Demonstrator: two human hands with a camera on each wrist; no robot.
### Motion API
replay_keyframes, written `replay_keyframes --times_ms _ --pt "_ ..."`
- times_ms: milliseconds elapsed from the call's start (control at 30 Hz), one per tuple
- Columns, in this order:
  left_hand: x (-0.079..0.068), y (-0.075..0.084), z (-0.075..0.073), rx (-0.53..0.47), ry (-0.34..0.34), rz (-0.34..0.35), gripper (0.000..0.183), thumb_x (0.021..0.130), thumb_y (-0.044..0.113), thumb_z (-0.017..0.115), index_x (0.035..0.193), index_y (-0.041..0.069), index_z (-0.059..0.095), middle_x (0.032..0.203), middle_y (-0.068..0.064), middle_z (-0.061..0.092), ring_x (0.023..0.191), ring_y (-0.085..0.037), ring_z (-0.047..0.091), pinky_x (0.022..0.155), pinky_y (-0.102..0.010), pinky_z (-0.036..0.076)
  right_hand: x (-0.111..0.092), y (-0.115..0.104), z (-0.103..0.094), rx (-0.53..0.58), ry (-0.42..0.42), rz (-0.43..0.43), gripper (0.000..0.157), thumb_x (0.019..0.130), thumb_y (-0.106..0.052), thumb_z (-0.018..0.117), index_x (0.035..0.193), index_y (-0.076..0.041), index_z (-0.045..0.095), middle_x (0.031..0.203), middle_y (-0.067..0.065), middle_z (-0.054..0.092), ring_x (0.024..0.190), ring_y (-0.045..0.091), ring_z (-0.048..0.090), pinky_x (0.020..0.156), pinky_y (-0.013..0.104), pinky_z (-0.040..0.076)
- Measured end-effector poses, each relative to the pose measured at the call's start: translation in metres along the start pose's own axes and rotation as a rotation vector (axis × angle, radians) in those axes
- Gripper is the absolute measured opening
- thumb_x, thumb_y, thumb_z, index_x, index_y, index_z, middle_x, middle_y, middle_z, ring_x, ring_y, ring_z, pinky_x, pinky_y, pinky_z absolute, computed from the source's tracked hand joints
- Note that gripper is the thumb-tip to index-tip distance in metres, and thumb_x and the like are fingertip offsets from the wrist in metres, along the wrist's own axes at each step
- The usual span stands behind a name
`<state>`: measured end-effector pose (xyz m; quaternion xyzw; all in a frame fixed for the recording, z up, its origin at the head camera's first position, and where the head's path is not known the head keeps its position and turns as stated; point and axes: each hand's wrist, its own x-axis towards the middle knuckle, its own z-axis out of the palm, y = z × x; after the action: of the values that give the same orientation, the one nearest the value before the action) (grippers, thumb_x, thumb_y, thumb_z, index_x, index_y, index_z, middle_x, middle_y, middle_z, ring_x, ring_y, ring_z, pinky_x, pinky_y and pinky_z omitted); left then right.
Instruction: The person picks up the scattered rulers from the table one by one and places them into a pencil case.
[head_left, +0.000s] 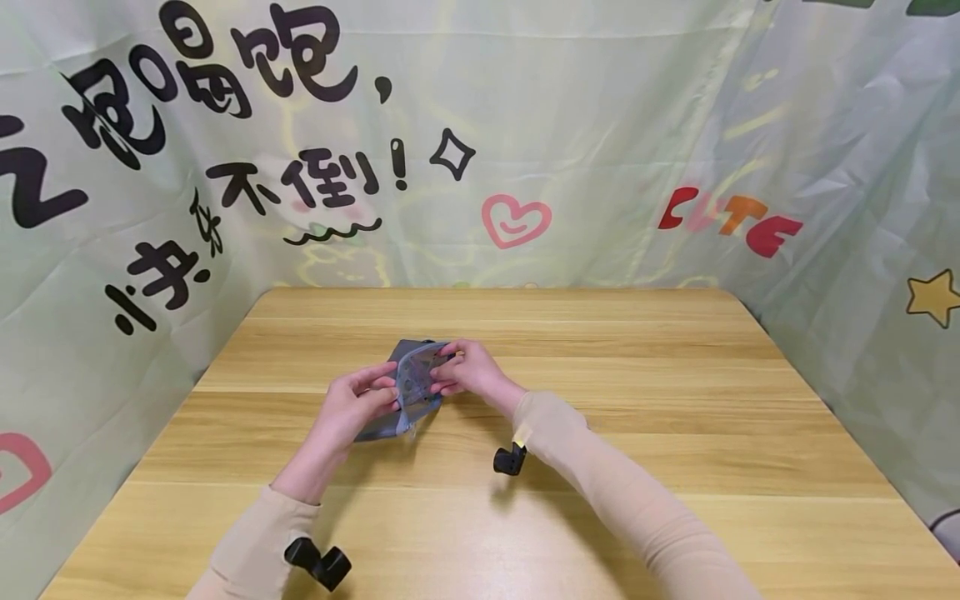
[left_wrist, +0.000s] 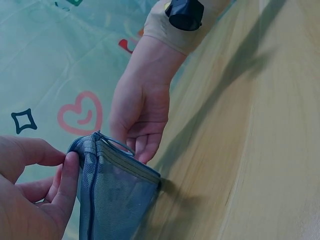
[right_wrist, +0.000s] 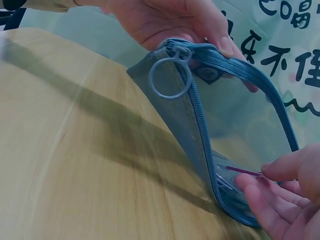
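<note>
A blue-grey mesh zipper pouch (head_left: 420,385) is held tilted over the table, its zipped mouth spread wide. My left hand (head_left: 351,407) pinches one edge of the mouth between thumb and fingers, as the left wrist view shows up close. At the opposite side, my right hand (head_left: 474,369) has its fingertips inside the opening. Between its thumb and fingers is a thin purple stick (right_wrist: 243,171), partly hidden by the hand. Other thin clear items (right_wrist: 224,182) lie in the bottom of the pouch. A ring pull (right_wrist: 170,77) hangs from the zipper.
The wooden table (head_left: 637,433) stretches around both hands. A printed cloth (head_left: 600,125) hangs along the table's back and sides. Small black cameras sit on the wrists, one near the left sleeve (head_left: 258,537) and one under the right sleeve (head_left: 555,425).
</note>
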<state>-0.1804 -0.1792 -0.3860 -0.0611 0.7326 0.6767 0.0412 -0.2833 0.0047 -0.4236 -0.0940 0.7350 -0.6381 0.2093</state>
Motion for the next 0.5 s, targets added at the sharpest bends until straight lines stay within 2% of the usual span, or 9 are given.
replay_keyframes --times_ms 233,500 --pt "0.0000 0.0008 0.0000 0.005 0.003 -0.003 0.048 0.093 -0.002 0.057 0.140 -0.005 0.050 0.092 0.007 0.059 0.079 -0.001 0.063 0.078 -0.015 0.060 -0.0029 -0.0026 0.0017 -0.031 -0.028 0.002 0.043 0.088 0.002 0.068 0.126 0.008 0.050 0.098 0.030 0.071 0.077 0.032 0.075 0.071 0.039 0.065" --pt "-0.0010 0.0020 0.0001 0.011 -0.007 0.000 0.048 0.094 0.000 0.057 0.141 -0.004 0.049 0.093 0.007 0.058 0.079 -0.001 0.062 0.079 -0.015 0.060 -0.0074 -0.0054 0.0019 -0.055 -0.047 0.009 0.050 0.087 0.003 0.068 0.133 0.006 0.048 0.103 0.030 0.071 0.084 0.034 0.075 0.076 0.041 0.065"
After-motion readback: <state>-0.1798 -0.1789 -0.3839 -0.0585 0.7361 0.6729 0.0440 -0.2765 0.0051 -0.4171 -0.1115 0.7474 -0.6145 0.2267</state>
